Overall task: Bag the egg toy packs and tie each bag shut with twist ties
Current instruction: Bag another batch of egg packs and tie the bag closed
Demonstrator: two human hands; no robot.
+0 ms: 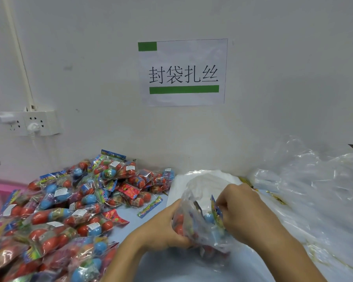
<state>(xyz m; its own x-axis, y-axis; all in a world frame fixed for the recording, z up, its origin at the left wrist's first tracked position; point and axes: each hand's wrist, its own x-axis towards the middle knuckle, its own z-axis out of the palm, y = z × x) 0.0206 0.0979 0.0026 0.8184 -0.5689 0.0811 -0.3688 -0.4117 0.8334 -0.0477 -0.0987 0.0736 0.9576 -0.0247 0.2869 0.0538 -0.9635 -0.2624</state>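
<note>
Head view: the job looks to be at an early-to-middle stage. At 6 o'clock, both hands work on 1 clear bag (pixel 194 202) held just above the pale blue surface (pixel 192 267). The left hand (pixel 167 226) grips the bag's lower left side, fingers curled round the plastic and the red eggs inside. The right hand (pixel 240 208) has its fingers curled at the bag's mouth, pinching the printed header of an egg toy pack (pixel 216 214) that sits partly inside. So this bag is being filled and is not yet tied.

At 8 o'clock a large heap of loose egg toy packs (pixel 65 206) covers the surface, well apart from the bag; that is most of the work left. At 3 o'clock lies a pile of clear plastic bags (pixel 306 180), with gold twist ties (pixel 277 198) on the surface just beside it. I cannot tell whether any tied bags are in view.
</note>
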